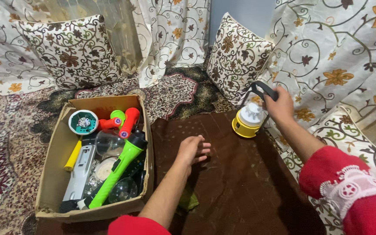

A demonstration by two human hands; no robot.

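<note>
The light around me is soft and even, fairly bright, with no hard glare; faint shadows sit just under my left hand (192, 150) on the brown cloth (236, 182) and inside the cardboard box (51, 174). Left of that box the patterned carpet (5, 152) looks dimmer. My red sleeves at the bottom edge are slightly soft, and the edges bow outward a little.

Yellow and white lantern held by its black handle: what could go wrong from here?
1. The yellow and white plastic lantern hangs from the right hand at the brown cloth's far edge; it might swing or tip.
2. The open left hand gives it no support.
</note>
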